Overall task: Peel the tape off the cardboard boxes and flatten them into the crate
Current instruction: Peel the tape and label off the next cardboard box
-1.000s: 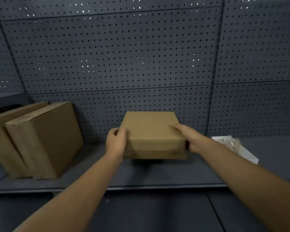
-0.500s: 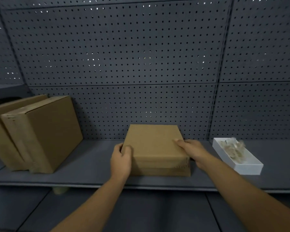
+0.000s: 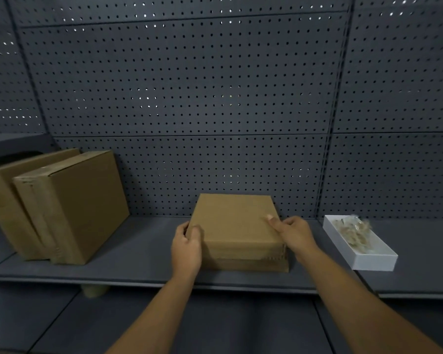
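Cardboard box [image 3: 237, 226]: flat on shelf [image 3: 138, 251], near front edge. Left hand [image 3: 186, 247] and right hand [image 3: 296, 235] grip its sides.

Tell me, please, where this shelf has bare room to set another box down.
The widest bare patch of shelf lies between the two upright cardboard boxes at left and the flat cardboard box gripped by the left hand and right hand. The gap before the white tray is narrow.
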